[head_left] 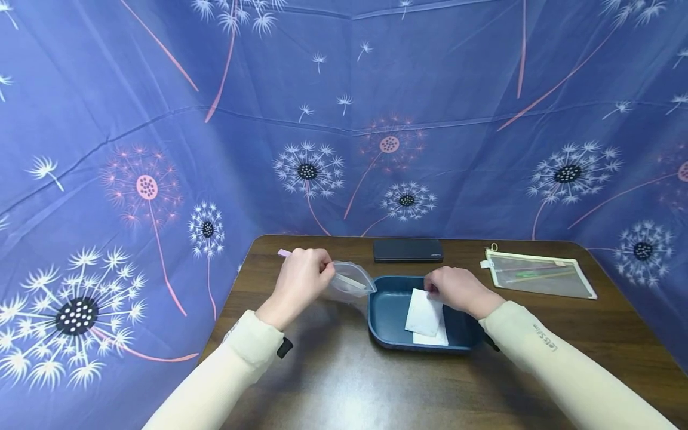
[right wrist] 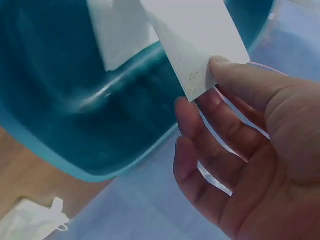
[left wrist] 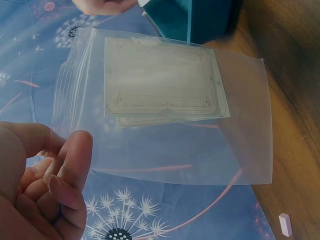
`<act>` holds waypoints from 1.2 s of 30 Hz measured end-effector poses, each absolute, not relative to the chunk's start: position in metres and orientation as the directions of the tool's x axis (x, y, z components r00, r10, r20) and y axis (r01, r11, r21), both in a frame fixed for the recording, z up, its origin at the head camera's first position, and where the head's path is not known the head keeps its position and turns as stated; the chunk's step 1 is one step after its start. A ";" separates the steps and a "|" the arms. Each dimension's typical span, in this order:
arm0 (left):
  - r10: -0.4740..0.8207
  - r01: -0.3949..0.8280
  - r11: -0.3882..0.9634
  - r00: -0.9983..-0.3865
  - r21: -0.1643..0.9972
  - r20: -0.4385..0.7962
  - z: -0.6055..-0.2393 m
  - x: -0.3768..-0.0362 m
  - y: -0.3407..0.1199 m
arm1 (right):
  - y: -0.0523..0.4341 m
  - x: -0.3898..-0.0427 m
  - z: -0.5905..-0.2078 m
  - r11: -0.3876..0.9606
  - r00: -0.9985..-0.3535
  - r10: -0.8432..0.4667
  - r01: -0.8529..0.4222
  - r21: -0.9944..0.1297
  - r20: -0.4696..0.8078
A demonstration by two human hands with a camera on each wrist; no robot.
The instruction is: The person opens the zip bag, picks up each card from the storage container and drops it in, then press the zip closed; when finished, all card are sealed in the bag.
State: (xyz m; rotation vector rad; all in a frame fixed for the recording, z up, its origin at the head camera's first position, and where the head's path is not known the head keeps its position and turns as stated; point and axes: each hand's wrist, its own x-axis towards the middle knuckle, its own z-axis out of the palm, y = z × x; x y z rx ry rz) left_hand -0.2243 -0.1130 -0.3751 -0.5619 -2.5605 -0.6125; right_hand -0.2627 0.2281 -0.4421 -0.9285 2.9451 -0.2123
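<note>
My left hand point(head_left: 302, 279) pinches a clear plastic zip bag point(left wrist: 245, 120) by its zip edge, left of the blue tray. Inside the bag lie cream cards point(left wrist: 160, 75) with ornate printed borders, slightly fanned. My right hand point(head_left: 457, 288) pinches a white card point(head_left: 424, 312) by one corner between thumb and fingers, over the tray point(head_left: 387, 331). A second white card point(right wrist: 125, 32) lies in the tray beneath it, partly covered by the held one in the head view. Faint printing shows near the held card's corner in the right wrist view.
Behind the tray lies a black case point(head_left: 407, 251). A mesh zip pouch point(head_left: 543, 275) with thin items inside rests at the right. A small pale lilac block point(head_left: 284, 253) sits beyond my left hand. A blue dandelion-print cloth point(head_left: 344, 77) hangs around the wooden table point(head_left: 322, 382).
</note>
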 end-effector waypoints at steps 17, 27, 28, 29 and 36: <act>0.274 0.468 0.823 -0.823 0.321 0.498 -0.376 -0.226 -0.114 | 0.214 -0.238 -0.373 0.751 -0.831 -0.503 -0.556 -0.356 0.236; 0.275 0.467 0.824 -0.826 0.322 0.493 -0.377 -0.227 -0.113 | 0.189 -0.225 -0.341 0.640 -0.676 -0.429 -0.695 -0.327 0.599; 0.276 0.468 0.823 -0.825 0.322 0.494 -0.376 -0.227 -0.113 | 0.186 -0.223 -0.340 0.629 -0.668 -0.432 -0.704 -0.328 0.606; 0.276 0.470 0.823 -0.822 0.319 0.497 -0.376 -0.227 -0.112 | 0.183 -0.222 -0.340 0.620 -0.664 -0.437 -0.711 -0.332 0.606; 0.279 0.479 0.823 -0.809 0.305 0.518 -0.377 -0.228 -0.112 | 0.164 -0.216 -0.342 0.604 -0.675 -0.491 -0.719 -0.343 0.551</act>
